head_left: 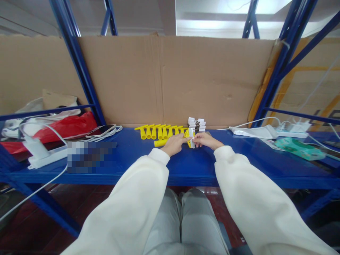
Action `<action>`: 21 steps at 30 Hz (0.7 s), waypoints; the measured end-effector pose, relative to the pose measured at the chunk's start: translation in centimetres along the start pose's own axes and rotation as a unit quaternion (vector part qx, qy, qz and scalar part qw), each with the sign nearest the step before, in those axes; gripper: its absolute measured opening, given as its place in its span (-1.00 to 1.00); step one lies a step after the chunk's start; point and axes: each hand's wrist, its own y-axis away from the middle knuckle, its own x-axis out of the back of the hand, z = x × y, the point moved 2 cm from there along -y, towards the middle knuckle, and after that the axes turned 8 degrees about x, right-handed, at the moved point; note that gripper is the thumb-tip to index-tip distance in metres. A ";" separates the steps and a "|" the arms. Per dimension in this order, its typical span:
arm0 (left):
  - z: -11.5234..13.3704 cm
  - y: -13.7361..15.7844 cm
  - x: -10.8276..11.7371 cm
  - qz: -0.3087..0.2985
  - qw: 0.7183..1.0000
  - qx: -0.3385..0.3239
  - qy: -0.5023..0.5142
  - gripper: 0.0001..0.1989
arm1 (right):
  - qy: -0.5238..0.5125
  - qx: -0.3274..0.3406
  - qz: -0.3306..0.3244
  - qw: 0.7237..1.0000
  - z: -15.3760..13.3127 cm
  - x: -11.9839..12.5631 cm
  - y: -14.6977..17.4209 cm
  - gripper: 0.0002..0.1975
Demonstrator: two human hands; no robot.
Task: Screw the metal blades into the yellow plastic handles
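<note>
One slim white piece sits between a seated person's left hand and right hand, at twelve o'clock on a blue shelf, partly masking a yellow part; from here I cannot make out whether the two join. The left hand covers the three-o'clock end of a yellow tube lying nine to three. The white piece's long axis runs roughly twelve to six. The right fingers pinch its edge; the left fingers, nearly together, reach the yellow part, their hold impossible to tell. At ten o'clock, a row of yellow pieces opens toward six.
</note>
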 end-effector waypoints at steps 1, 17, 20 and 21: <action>0.0 0.0 0.0 -0.002 1.000 0.002 -0.004 -0.31 | 0.001 -0.004 -0.004 1.000 0.0 0.0 0.0 -0.76; 1.1 0.2 0.4 -0.018 0.998 -0.053 0.003 -0.36 | -0.108 0.013 0.108 0.988 0.8 0.3 -0.6 -0.71; 1.1 0.1 0.3 -0.010 0.998 -0.064 0.001 -0.35 | -0.093 0.033 0.122 0.988 0.8 0.3 -0.7 -0.63; 1.1 0.1 0.3 -0.007 0.998 -0.066 -0.002 -0.34 | -0.084 0.041 0.127 0.987 0.8 0.3 -0.8 -0.60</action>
